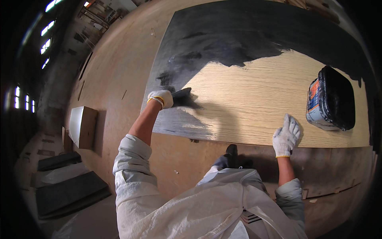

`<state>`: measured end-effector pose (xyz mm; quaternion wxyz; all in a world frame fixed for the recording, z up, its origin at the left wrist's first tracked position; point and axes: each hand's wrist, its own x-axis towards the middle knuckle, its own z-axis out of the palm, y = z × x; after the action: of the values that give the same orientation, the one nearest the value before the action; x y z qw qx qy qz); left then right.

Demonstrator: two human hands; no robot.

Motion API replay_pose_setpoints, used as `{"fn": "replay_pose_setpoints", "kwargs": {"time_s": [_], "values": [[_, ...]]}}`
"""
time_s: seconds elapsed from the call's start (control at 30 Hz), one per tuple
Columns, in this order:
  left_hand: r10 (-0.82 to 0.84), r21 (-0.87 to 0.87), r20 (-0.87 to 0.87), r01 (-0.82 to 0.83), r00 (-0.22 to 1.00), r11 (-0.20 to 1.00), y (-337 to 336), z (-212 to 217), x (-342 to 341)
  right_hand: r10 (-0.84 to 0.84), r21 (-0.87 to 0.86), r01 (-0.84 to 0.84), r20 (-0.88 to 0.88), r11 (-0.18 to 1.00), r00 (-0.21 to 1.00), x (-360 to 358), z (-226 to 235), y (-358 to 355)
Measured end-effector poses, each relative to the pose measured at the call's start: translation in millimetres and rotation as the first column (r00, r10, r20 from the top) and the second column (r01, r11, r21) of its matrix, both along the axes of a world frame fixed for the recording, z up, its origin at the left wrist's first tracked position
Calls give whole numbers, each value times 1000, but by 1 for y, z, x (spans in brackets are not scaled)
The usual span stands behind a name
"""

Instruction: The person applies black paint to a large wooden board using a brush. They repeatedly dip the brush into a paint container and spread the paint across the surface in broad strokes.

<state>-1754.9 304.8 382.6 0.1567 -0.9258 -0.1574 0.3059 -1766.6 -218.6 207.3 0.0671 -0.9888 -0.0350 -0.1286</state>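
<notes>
A wood-grain board (262, 91) lies before me, its far part and left end coated in black paint with a ragged edge. My left hand (161, 98), in a white knit glove with a yellow cuff, is closed on a wide black paintbrush (182, 96). The brush's black end touches the board near its left edge, beside streaky grey-black paint; the glove hides its handle. On the near edge of the board, my gloved right hand (286, 137) rests open, fingers stretched out and smudged. Just right of it stands a paint-smeared black tub (337, 97) with a blue and orange label.
Brown floor (115, 75) surrounds the board on the left. A pale box-like block (83, 126) stands there, with dark panels (71, 193) lying farther toward the lower left. Clutter (99, 18) sits along the far wall. My shoe (231, 149) is close to the board's near edge.
</notes>
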Motion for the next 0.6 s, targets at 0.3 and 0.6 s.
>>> {"fn": "replay_pose_setpoints", "kwargs": {"time_s": [0.3, 0.6], "values": [[35, 13, 111, -37, 993, 999, 6, 8, -24, 24, 16, -24, 20, 1000, 1000, -2, 5, 5], [18, -36, 55, -16, 998, 999, 1, 11, -24, -18, -43, 17, -17, 999, 1000, 0, 8, 4]]}}
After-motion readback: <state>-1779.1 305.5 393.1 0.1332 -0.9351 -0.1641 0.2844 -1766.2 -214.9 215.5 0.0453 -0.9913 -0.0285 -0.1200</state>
